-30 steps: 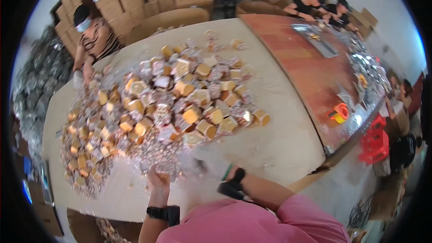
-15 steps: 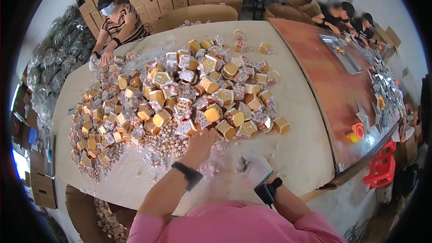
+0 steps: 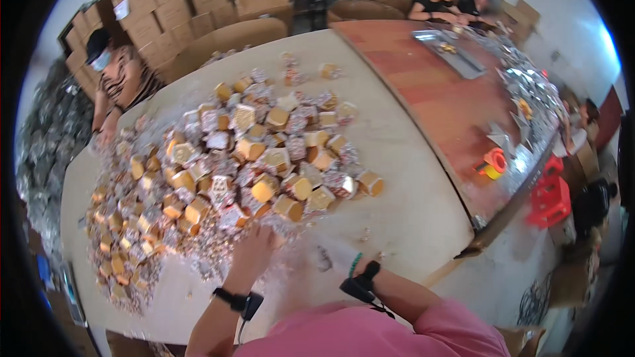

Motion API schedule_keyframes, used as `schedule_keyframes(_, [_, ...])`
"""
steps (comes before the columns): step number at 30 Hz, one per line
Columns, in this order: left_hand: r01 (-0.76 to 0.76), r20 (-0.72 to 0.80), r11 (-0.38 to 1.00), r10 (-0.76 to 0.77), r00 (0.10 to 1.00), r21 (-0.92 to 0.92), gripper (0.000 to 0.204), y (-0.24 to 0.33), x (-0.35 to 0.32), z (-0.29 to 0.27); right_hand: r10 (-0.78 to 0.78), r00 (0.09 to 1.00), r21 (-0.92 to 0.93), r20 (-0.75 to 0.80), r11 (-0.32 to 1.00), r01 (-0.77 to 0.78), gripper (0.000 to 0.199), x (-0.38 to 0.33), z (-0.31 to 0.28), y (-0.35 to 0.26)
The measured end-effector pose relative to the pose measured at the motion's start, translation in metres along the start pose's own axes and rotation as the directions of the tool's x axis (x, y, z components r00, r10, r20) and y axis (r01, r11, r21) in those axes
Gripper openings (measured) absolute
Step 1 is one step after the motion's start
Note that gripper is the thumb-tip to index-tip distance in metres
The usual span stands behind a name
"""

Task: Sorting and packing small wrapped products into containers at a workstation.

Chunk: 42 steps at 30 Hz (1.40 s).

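My bare left hand is at the near edge of a heap of small house-shaped ornaments, gold on some faces and speckled red and white on others. Its fingertips point into the nearest pieces and are too blurred to show a grip. My right hand, in a white glove with a green cuff edge, is low over the table to the right of the left hand. Motion smears its fingers, so I cannot make out anything in them. Small loose beads or bits lie scattered beside my left hand.
The pale table meets a reddish-brown table holding a metal tray, an orange tape dispenser and silver star shapes. A person works at the far left; two others are at the back right. A red stool stands right.
The view has swung to the right. My left hand has drawn back slightly from the ornaments toward me. My gloved right hand has come closer to the left and is now blurred.
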<state>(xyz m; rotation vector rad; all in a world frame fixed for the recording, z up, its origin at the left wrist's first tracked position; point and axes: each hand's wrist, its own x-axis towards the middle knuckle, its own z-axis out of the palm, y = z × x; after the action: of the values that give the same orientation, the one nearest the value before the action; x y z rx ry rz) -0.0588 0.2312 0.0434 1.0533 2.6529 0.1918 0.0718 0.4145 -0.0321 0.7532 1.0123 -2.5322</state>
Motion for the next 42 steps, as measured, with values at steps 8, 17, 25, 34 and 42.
schedule_keyframes(8, [-0.132, -0.165, 0.942, 0.084, 0.983, -0.308, 0.061, -0.009, -0.052, 0.012, -0.049, 0.998, -0.234, -0.048, 0.971, 0.036, 0.032, 0.008, 0.036, 0.014])
schedule_keyframes(17, [0.058, 0.08, 0.832, -0.016, 0.997, -0.551, 0.053, -0.019, -0.075, -0.01, -0.073, 0.993, -0.653, 0.095, 0.748, 0.118, 0.041, -0.014, 0.055, -0.001])
schedule_keyframes(25, [-0.007, 0.064, 0.859, 0.046, 0.997, -0.511, 0.05, -0.027, -0.087, -0.016, 0.041, 0.988, -0.67, 0.146, 0.739, 0.068, 0.044, -0.048, 0.076, -0.022])
schedule_keyframes(34, [0.059, 0.059, 0.023, -0.027, 0.998, -0.998, 0.059, -0.032, -0.093, 0.029, 0.091, 0.946, -0.006, 0.31, 0.996, -0.094, 0.032, -0.039, 0.075, -0.014])
schedule_keyframes(42, [0.211, 0.208, -0.029, -0.336, 0.919, -0.977, 0.068, -0.053, -0.096, 0.061, -0.208, 0.909, 0.266, 0.361, 0.957, 0.113, 0.019, 0.002, 0.066, -0.01])
